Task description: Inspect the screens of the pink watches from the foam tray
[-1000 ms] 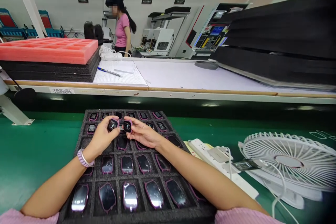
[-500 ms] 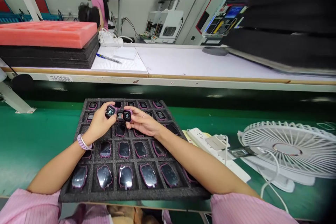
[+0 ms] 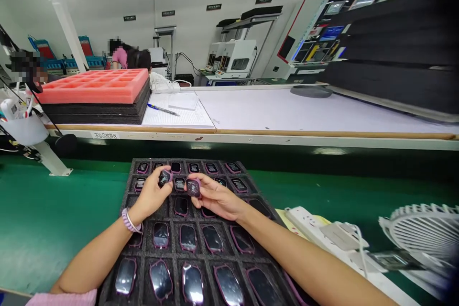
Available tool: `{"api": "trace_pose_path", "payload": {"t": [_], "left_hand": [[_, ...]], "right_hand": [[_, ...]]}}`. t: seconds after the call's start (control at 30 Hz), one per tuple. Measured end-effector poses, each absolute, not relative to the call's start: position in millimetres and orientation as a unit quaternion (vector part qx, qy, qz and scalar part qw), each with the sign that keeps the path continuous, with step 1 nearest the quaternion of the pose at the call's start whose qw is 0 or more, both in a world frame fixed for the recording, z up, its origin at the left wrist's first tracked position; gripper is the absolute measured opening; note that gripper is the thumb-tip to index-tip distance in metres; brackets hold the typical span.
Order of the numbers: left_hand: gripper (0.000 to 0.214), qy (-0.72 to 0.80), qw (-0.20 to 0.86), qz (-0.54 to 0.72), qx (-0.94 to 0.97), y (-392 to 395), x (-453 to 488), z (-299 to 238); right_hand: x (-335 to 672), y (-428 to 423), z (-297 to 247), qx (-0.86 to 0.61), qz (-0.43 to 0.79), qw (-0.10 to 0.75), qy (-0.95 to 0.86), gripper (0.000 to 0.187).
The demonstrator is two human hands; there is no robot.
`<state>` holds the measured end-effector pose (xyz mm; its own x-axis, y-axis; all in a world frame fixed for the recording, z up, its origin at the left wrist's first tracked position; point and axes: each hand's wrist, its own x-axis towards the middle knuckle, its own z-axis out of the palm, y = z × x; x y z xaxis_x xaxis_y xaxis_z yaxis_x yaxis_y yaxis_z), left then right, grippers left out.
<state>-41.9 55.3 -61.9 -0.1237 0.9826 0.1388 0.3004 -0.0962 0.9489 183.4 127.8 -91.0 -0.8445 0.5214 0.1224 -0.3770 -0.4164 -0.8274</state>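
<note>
Above the far rows of a dark foam tray [image 3: 168, 256], my left hand [image 3: 148, 197] grips a purple-cased smartwatch body [image 3: 164, 178] between thumb and fingers, its screen lit. Close to its right, my right hand [image 3: 217, 196] pinches a second smartwatch body [image 3: 193, 187] with the screen turned up. Neither watch shows a strap. In the tray's compartments lie several more such watches, like the one [image 3: 188, 238] in the middle; some at the far end show lit text, the nearer screens are dark. My forearms cover part of the tray.
A white power strip [image 3: 304, 222] and a white fan [image 3: 426, 234] stand right of the tray. Behind runs a raised shelf [image 3: 247, 110] with pink foam [image 3: 93, 88], a pen [image 3: 163, 110] and paper. A lamp base [image 3: 57, 160] is at left. Co-workers sit beyond.
The view has tilted up and shifted left, so the tray and hands appear lower and further right. Both hands still hold their watches. The person standing in the background now appears lower.
</note>
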Motion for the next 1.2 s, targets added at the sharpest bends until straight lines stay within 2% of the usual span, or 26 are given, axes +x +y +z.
{"api": "trace_pose_path", "payload": {"t": [0.17,0.3,0.53,0.67,0.87,1.2], "left_hand": [[0.057,0.559,0.343,0.488,0.576,54.7,-43.0,-59.6],[0.053,0.570,0.334,0.462,0.591,53.4,-46.0,-57.7],[0.051,0.561,0.334,0.502,0.567,55.6,-46.2,-60.8],[0.053,0.552,0.350,0.511,0.559,53.0,-45.2,-59.7],[0.055,0.553,0.366,0.494,0.563,51.1,-45.1,-60.0],[0.049,0.544,0.357,0.487,0.583,49.4,-42.3,-56.8]], "right_hand": [[183.5,125.9,-88.8,-0.067,0.843,0.259,-0.467,0.042],[181.4,126.0,-90.4,-0.070,0.846,0.257,-0.461,0.044],[177.0,127.1,-91.8,-0.082,0.847,0.266,-0.452,0.057],[177.9,125.4,-90.5,-0.064,0.851,0.256,-0.455,0.053],[180.4,128.2,-91.9,-0.078,0.849,0.265,-0.450,0.058],[186.1,121.0,-83.5,-0.076,0.848,0.260,-0.455,0.051]]}}
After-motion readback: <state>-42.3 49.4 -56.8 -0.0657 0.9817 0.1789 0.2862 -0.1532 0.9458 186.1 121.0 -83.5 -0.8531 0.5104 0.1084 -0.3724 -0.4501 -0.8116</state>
